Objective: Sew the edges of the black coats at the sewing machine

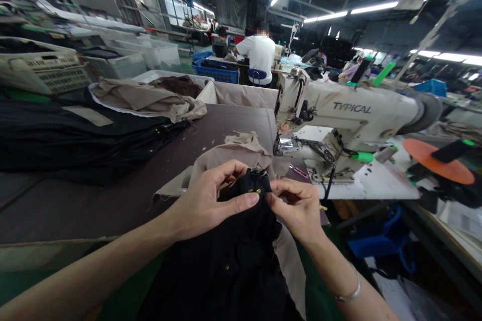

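Observation:
My left hand (213, 200) and my right hand (297, 208) pinch the top edge of a black garment (244, 195) from either side, just in front of the table. Small gold buttons (254, 191) show on the black cloth between my fingers. A beige lining (226, 158) spreads from the garment across the dark work table (113, 200), and a long strip of it (291, 273) hangs down below my right wrist. The lower part of the garment drapes down out of view. A thin bracelet circles my right wrist.
An industrial "TYPICAL" sewing machine (350, 115) stands to the right, with a small pink tool (299, 171) near its base. Piled black garments (75, 135) and beige cloth (143, 100) lie at the left. Bins and a blue crate (214, 71) stand behind, near a seated co-worker (258, 55).

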The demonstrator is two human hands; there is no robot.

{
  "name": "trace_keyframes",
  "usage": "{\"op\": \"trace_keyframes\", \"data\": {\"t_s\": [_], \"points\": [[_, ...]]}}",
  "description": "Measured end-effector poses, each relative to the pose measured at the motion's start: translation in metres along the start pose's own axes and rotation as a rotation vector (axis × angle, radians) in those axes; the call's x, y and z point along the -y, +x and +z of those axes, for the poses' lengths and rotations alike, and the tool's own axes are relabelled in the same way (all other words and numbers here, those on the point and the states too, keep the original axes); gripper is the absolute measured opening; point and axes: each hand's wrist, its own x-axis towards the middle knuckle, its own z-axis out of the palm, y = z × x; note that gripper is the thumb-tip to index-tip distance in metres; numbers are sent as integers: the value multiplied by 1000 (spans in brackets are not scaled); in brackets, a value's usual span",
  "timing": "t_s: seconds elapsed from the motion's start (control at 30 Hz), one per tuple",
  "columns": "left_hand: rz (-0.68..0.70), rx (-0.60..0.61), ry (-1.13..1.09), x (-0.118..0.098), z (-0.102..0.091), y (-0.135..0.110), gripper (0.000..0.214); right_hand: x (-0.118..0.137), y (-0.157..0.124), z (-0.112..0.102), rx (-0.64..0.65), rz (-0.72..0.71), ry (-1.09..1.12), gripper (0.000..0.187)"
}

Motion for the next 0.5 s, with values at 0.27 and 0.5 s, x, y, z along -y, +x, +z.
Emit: {"op": "trace_keyframes", "data": {"t_s": [0.27,0.5], "points": [[94,-101,15,4,8,-2,20,-10,0,2,0,204,301,14],[274,-171,234,0,14,-8,13,27,18,-10,287,-9,4,50]]}}
